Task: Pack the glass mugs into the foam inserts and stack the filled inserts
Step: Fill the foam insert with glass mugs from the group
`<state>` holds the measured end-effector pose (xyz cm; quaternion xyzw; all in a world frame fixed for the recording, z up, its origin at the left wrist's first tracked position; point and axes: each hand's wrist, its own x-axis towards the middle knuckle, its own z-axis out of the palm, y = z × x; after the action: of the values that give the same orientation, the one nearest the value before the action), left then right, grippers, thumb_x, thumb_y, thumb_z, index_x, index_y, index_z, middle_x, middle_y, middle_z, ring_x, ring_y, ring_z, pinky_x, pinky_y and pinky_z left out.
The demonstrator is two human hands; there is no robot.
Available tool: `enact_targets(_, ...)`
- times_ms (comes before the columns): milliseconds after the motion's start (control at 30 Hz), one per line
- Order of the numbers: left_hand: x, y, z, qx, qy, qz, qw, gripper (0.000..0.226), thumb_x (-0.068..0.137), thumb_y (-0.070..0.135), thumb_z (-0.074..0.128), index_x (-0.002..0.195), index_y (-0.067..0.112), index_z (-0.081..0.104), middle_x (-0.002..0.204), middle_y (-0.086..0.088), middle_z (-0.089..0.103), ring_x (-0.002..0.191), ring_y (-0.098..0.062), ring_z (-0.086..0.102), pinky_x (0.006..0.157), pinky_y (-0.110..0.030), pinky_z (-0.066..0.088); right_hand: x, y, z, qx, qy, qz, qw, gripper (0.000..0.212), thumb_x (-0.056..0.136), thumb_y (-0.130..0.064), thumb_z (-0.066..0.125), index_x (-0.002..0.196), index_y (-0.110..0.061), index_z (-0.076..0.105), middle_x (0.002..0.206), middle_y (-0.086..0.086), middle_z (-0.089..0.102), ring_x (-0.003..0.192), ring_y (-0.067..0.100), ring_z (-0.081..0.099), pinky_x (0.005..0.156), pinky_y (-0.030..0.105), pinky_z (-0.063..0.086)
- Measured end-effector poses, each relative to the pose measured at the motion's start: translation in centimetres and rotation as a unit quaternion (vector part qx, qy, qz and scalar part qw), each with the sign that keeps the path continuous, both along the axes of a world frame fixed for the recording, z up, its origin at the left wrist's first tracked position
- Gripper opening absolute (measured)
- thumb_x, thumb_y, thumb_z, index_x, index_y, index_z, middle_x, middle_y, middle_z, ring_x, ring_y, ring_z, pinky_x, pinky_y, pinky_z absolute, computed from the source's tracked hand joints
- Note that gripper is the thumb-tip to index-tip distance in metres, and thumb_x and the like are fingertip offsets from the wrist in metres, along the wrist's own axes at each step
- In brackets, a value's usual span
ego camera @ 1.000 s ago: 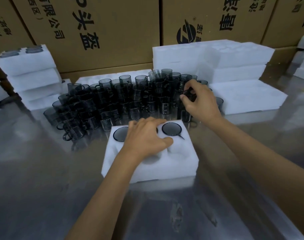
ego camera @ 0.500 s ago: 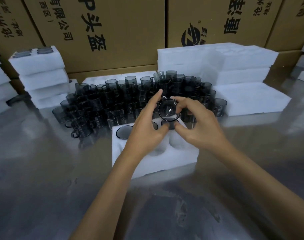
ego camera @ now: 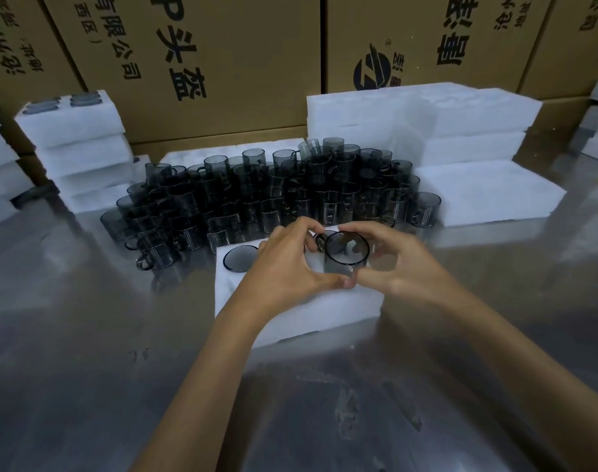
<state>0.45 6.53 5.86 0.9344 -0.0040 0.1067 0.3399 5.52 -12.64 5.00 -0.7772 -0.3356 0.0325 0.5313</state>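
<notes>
A single wide-angle view from the person's head looks forward and steeply down onto the counter (ego camera: 86, 386). Both forearms reach in from the bottom edge, close to the lens. It faces the cardboard boxes (ego camera: 222, 63) standing along the far side.

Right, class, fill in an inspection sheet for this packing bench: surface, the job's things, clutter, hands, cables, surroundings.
Surface: shiny metal table, smudged and reflective.
Job's things: foam insert in front of the person, one seated mug at its far left; held mug above the insert; mug pile behind; filled stack at far left; empty foam stack at far right.
Clutter: nothing seen.
Hands: left hand and right hand both hold the held mug, each grip curled round it.
Cables: nothing seen.
Surroundings: printed cardboard boxes along the back.
</notes>
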Motion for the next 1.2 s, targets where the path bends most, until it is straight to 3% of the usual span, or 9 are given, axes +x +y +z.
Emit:
enact_targets(200,-0.6,0.1,-0.8,0.002,-0.001,-0.008,1.0,0.077,0.051,0.066,0.082,0.113,0.032,0.054,0.105,0.02,0.052,0.109,-0.003,0.042,0.09,-0.021,0.041,-0.6,0.2,0.1,-0.018,0.011,-0.006,1.0,0.053,0.065,-0.021,0.076,0.114,-0.039,0.065,0.108,-0.016,0.069,0.098,-0.002,0.058,0.08,0.006,0.039)
enact_targets(433,-0.9,1.1,-1.0,-0.063,0.044,-0.035,0.996,0.066,0.059,0.058,0.086,0.115,0.037,0.059,0.115,0.024,0.053,0.115,0.01,0.043,0.088,-0.012,0.037,-1.1,0.2,-0.9,-0.002,0.05,-0.005,0.999,0.046,0.072,-0.019,0.082,0.109,-0.036,0.061,0.109,-0.012,0.066,0.102,0.004,0.056,0.081,0.007,0.037)
enact_targets(533,-1.0,2.0,-0.5,-0.124,0.068,-0.053,0.989,0.063,0.058,0.059,0.08,0.117,0.043,0.064,0.125,0.023,0.058,0.118,0.01,0.05,0.096,-0.016,0.038,-1.3,-0.1,-0.7,0.021,0.061,0.009,0.998,0.047,0.069,-0.035,0.082,0.111,-0.031,0.061,0.11,-0.012,0.067,0.105,0.008,0.06,0.091,0.021,0.043)
enact_targets(667,-1.1,1.8,-0.4,-0.146,0.068,-0.058,0.985,0.06,0.059,0.063,0.072,0.115,0.043,0.068,0.124,0.023,0.063,0.122,0.005,0.052,0.107,-0.03,0.041,-1.2,-0.2,-1.1,0.029,0.068,-0.006,0.997,0.046,0.072,-0.018,0.085,0.11,-0.027,0.062,0.112,-0.005,0.068,0.109,0.023,0.058,0.101,0.043,0.042)
enact_targets(833,-1.1,1.6,-0.4,-0.177,0.064,-0.055,0.981,0.031,0.08,0.049,0.075,0.109,0.038,0.073,0.113,0.018,0.07,0.115,0.001,0.059,0.108,-0.038,0.044,-1.5,-0.4,-1.5,0.023,0.072,0.001,0.997,0.042,0.07,-0.028,0.081,0.107,-0.032,0.062,0.109,-0.008,0.067,0.105,0.017,0.058,0.085,0.019,0.041)
enact_targets(900,-1.0,1.5,-0.5,-0.178,0.058,-0.053,0.981,0.024,0.086,0.04,0.075,0.109,0.034,0.073,0.111,0.015,0.071,0.112,0.002,0.06,0.108,-0.037,0.044,-1.3,-0.2,-1.6,0.061,0.092,-0.006,0.994,0.028,0.077,-0.031,0.077,0.104,-0.031,0.067,0.103,-0.005,0.067,0.099,0.011,0.057,0.086,0.022,0.041)
enact_targets(967,-1.0,1.5,-0.5,-0.18,0.055,-0.053,0.981,0.026,0.084,0.041,0.075,0.108,0.032,0.073,0.113,0.012,0.069,0.111,0.001,0.06,0.107,-0.033,0.044,-1.0,0.0,-1.9,0.075,0.074,-0.054,0.993,0.014,0.091,-0.026,0.07,0.104,-0.029,0.073,0.109,-0.006,0.064,0.113,0.012,0.052,0.1,0.026,0.037)
enact_targets(1067,-1.1,1.5,-0.7,-0.166,0.043,-0.065,0.983,0.042,0.073,0.054,0.072,0.107,0.03,0.074,0.12,0.017,0.063,0.115,0.008,0.055,0.103,-0.018,0.039,-0.9,-0.1,-2.6,0.076,0.091,-0.054,0.991,0.02,0.098,-0.018,0.061,0.11,-0.025,0.074,0.131,-0.008,0.056,0.135,0.015,0.041,0.118,0.033,0.026)
enact_targets(1200,-0.9,1.6,-1.1,-0.137,0.045,-0.062,0.988,0.048,0.064,0.06,0.072,0.105,0.036,0.072,0.134,0.025,0.052,0.125,0.013,0.043,0.094,-0.006,0.03,-1.1,-0.7,-3.0,0.081,0.153,-0.019,0.985,0.022,0.096,-0.025,0.062,0.113,-0.033,0.073,0.148,-0.019,0.041,0.143,0.004,0.032,0.122,0.043,0.023)
